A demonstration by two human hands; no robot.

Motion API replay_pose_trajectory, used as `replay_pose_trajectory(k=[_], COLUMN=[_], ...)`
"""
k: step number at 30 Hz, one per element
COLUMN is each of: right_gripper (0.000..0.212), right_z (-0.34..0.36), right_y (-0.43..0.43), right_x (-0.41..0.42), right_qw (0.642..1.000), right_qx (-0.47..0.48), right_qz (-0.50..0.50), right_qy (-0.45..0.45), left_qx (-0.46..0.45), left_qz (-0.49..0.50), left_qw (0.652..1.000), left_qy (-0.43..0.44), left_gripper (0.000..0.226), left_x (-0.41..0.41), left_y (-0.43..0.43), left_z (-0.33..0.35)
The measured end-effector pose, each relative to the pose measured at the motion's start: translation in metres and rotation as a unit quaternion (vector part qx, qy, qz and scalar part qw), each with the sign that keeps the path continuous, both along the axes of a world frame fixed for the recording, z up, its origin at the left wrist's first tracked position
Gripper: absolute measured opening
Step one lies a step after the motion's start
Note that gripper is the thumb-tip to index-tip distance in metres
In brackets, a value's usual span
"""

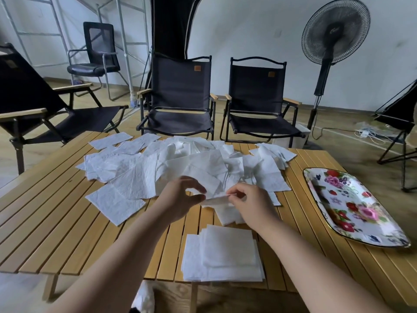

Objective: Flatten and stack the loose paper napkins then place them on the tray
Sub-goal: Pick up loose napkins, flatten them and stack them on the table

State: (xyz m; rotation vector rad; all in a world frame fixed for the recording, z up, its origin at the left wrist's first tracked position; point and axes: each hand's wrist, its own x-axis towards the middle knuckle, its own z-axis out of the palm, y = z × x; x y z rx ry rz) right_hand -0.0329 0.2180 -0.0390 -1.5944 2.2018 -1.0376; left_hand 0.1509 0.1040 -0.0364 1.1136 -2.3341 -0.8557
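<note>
Several loose white paper napkins [171,163] lie scattered and crumpled across the far half of the wooden slatted table [56,227]. A flattened stack of napkins [225,254] sits near the front edge. My left hand [180,197] and my right hand [250,199] hold one napkin [217,201] between them just above the table, each pinching an end with thumb and fingers. The floral tray [356,208] lies at the right side of the table, holding no napkins.
Two black folding chairs [180,98] stand behind the table, another at the left [33,102]. A standing fan [331,41] is at the back right. A white scrap [144,297] lies on the floor under the table's front edge.
</note>
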Motion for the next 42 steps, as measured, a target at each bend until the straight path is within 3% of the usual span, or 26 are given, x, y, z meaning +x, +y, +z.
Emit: replay_pose_trajectory(k=[2, 5, 9, 13, 17, 22, 26, 30, 32, 34, 37, 42], right_gripper=[0.011, 0.010, 0.005, 0.007, 0.009, 0.019, 0.019, 0.013, 0.009, 0.018, 0.037, 0.011], right_z=[0.006, 0.014, 0.011, -0.003, -0.021, -0.038, -0.044, -0.044, -0.045, -0.045, -0.042, -0.033], right_y=[0.014, 0.031, 0.047, 0.053, 0.052, 0.041, 0.037, 0.039, 0.040, 0.039, 0.035, 0.032], right_x=[0.001, -0.001, -0.007, -0.012, -0.012, -0.016, -0.019, -0.020, -0.020, -0.020, -0.021, -0.020], right_qw=[0.998, 0.990, 0.969, 0.974, 0.975, 0.971, 0.970, 0.974, 0.977, 0.978, 0.973, 0.972], right_qx=[-0.014, -0.029, 0.017, 0.143, 0.207, 0.226, 0.228, 0.212, 0.200, 0.194, 0.209, 0.217], right_qz=[-0.003, -0.009, 0.000, -0.005, -0.022, -0.059, -0.064, -0.043, -0.040, -0.042, -0.030, 0.003], right_qy=[-0.058, -0.139, -0.246, -0.178, -0.080, -0.051, -0.054, -0.060, -0.056, -0.068, -0.092, -0.091], left_qx=[0.016, 0.090, 0.143, 0.233, 0.175, 0.069, 0.037, 0.072, 0.080, 0.090, 0.107, 0.157], left_qz=[-0.024, -0.073, -0.117, -0.106, -0.097, -0.038, -0.023, -0.035, -0.045, -0.054, -0.069, -0.075], left_qw=[0.999, 0.989, 0.982, 0.967, 0.971, 0.990, 0.994, 0.988, 0.982, 0.979, 0.981, 0.984], left_qy=[0.023, 0.090, 0.044, -0.008, -0.134, -0.120, -0.097, -0.131, -0.164, -0.172, -0.149, -0.048], left_gripper=[0.009, 0.020, 0.015, 0.016, 0.010, 0.008, 0.009, 0.031, 0.031, 0.024, 0.019, 0.007], left_x=[-0.001, 0.004, 0.012, 0.011, 0.001, -0.012, -0.019, -0.021, -0.021, -0.020, -0.019, -0.014], left_y=[0.012, 0.027, 0.034, 0.034, 0.034, 0.030, 0.028, 0.028, 0.027, 0.028, 0.027, 0.025], left_z=[0.007, 0.016, 0.013, -0.006, -0.027, -0.038, -0.044, -0.045, -0.047, -0.048, -0.045, -0.036])
